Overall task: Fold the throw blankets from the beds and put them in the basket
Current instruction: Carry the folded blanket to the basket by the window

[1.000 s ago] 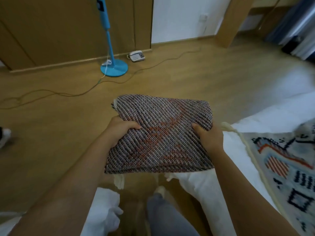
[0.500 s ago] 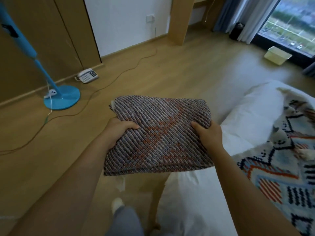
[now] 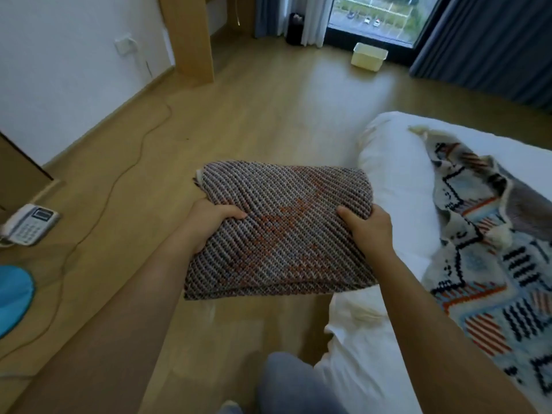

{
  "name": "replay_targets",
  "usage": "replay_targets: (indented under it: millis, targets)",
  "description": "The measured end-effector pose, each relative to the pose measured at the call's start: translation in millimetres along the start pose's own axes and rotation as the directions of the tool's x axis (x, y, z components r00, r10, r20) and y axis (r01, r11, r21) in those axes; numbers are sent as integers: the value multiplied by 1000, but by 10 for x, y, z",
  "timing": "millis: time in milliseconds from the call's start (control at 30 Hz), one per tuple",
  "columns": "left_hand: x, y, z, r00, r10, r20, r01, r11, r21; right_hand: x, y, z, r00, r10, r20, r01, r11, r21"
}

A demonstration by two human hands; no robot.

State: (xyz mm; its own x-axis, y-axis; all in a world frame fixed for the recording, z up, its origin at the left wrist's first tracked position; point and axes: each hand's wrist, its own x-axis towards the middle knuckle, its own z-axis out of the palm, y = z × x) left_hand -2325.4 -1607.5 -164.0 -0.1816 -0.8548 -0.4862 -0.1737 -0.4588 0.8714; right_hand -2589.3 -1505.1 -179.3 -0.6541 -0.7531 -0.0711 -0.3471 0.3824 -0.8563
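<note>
A folded grey and rust woven blanket [image 3: 286, 231] hangs in the air above the wooden floor, held flat in front of me. My left hand [image 3: 209, 222] grips its left edge with the thumb on top. My right hand [image 3: 370, 228] grips its right edge the same way. A second throw blanket [image 3: 490, 264], pale with blue, orange and black patterns, lies unfolded on the white bed [image 3: 394, 180] to the right. A pale yellow basket [image 3: 369, 56] stands on the floor by the window at the far end.
A white telephone [image 3: 28, 224] sits on the floor at the left, with a cable [image 3: 125, 162] trailing along the wall. The blue base of a fan [image 3: 13, 297] shows at the left edge. A wooden desk leg [image 3: 191, 40] stands at the back, dark curtains [image 3: 484, 40] beyond.
My view has turned to the right, from the fan and cupboards towards the window, basket and bed. Both hands keep the same grip on the folded blanket.
</note>
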Motion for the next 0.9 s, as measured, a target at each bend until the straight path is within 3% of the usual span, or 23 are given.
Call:
replay_targets:
  millis: [200,900]
  targets:
    - [1190,622,461,993,2,119,-10,998,68,1108,-33,73,995,52,-90,-50,998,27]
    - [5390,2993,2247,961,6,277,-57,983,176,5617,-449,396,952,219,-215,-202,975,97]
